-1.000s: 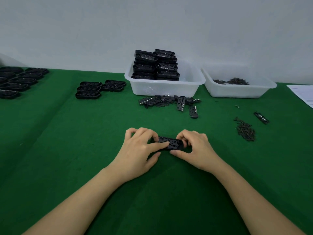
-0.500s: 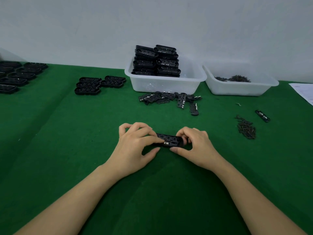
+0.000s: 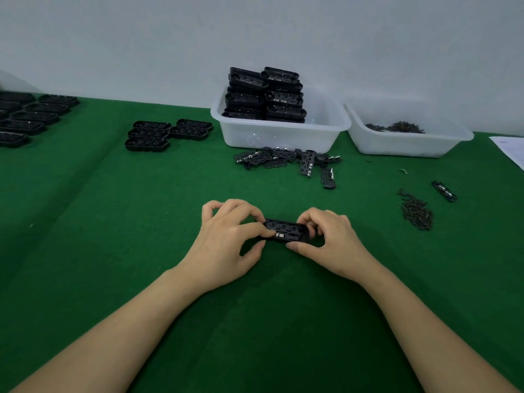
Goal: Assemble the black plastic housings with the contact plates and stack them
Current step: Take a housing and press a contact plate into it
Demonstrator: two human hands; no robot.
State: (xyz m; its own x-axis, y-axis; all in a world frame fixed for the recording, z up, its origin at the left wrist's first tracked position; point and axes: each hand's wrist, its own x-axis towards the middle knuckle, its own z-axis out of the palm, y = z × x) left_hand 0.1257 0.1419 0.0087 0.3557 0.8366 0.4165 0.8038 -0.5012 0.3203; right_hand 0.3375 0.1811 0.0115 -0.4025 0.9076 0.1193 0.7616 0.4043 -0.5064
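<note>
— What do you have in hand?

— I hold one oblong black plastic housing (image 3: 286, 231) low over the green felt table (image 3: 113, 222), straight ahead of me. My left hand (image 3: 226, 245) pinches its left end, fingers curled over the top and thumb on the near side. My right hand (image 3: 329, 242) grips the right end the same way. A perforated contact plate with small silver tabs (image 3: 280, 235) lies on the housing's top face.

— And the other parts?

— A loose heap of black contact plates (image 3: 286, 160) lies just in front of a translucent white plastic tub (image 3: 280, 134), which holds stacked black housings (image 3: 266, 95). To its right, a second white tub (image 3: 408, 140) holds dark screws. A pile of dark screws (image 3: 416, 212) lies on the felt well to my right, with a single plate (image 3: 444, 190) beside it. Flat rows of housings (image 3: 167, 131) sit far left.
</note>
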